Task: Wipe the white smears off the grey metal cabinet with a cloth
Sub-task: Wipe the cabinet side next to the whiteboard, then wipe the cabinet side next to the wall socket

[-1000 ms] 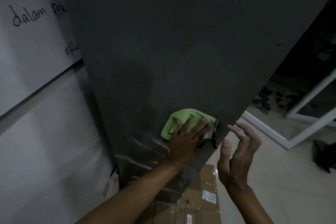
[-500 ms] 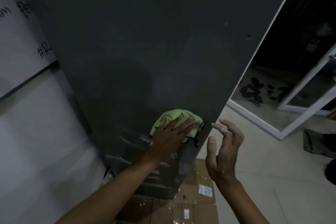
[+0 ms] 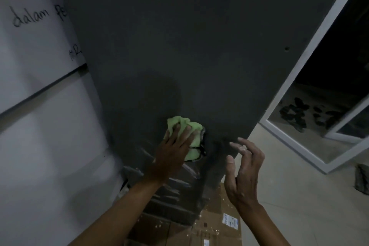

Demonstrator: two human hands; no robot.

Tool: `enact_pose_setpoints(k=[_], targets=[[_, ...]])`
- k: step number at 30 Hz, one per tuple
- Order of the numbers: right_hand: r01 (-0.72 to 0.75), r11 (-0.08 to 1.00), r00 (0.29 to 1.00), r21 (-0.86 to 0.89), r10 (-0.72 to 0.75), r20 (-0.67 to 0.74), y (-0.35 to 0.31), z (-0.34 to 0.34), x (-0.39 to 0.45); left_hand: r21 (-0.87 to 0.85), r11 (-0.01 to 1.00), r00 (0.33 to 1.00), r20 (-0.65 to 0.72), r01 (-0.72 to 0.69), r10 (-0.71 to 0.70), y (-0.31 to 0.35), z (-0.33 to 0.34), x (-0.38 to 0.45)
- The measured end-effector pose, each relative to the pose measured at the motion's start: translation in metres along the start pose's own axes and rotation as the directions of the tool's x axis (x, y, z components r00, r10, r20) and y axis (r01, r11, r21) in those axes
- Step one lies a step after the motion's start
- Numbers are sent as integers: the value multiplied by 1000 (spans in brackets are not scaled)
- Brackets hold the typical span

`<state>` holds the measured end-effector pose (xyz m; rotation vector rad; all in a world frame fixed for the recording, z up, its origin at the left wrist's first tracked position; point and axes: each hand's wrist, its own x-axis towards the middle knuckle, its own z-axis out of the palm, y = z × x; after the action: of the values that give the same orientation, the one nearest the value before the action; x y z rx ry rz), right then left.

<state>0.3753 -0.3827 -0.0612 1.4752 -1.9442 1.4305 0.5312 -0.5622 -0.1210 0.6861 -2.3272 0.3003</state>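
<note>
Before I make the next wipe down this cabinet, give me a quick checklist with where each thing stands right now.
1. Green cloth flat against the grey cabinet: ok.
2. Left hand pressing on the cloth: ok.
3. Right hand free, holding nothing: ok.
4. White smears below the cloth gone: not ok.
5. Cardboard box out of the way at the cabinet's foot: not ok.
6. Cloth face clean enough: cannot tell.

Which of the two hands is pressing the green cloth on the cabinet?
The left hand: its fingers lie spread on the green cloth against the grey cabinet. The right hand hovers beside it, holding nothing.
</note>
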Motion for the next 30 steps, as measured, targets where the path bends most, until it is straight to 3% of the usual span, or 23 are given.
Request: enact_pose_setpoints(k=[6, 13, 18, 24, 26, 28, 30], targets=[[15, 997, 1000, 73, -17, 19, -30, 24, 5, -59, 962, 963, 57, 267, -264, -57, -22, -31], [88, 993, 994, 77, -92, 53, -56, 35, -4, -149, 796, 809, 86, 587, -581, -102, -42, -48], [103, 989, 988, 107, -114, 100, -63, 43, -9, -194, 759, 782, 89, 621, -617, -97, -57, -45], [48, 957, 920, 287, -155, 360, -95, 71, -4, -274, 725, 771, 138, 632, -621, -101, -83, -45], [-44, 952, 895, 301, -96, 435, -110, 88, 5, -293, 731, 785, 148, 616, -602, -107, -92, -44], [-190, 958, 827, 215, 38, 561, -125, 111, 17, -311, 753, 813, 165, 580, -558, -114, -98, -46], [-311, 944, 731, 111, 163, 663, -137, 136, 24, -408, 657, 765, 206, 634, -610, -117, -101, -45]])
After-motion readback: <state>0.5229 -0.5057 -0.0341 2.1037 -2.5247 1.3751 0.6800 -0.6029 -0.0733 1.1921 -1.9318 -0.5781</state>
